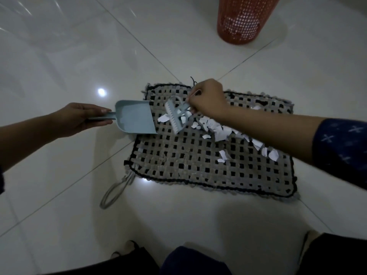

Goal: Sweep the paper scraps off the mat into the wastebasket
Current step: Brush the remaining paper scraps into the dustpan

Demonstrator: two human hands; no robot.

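Dustpan (137,117) mouth faces right, seemingly toward scraps (216,130)

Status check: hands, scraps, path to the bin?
Left hand holds dustpan at mat edge. Right hand grips brush. Paper scraps on mat, pan empty. Wastebasket beyond, floor between clear.

Glossy white tiled floor (59,56)

Bare floor (188,46) before wastebasket (243,18)
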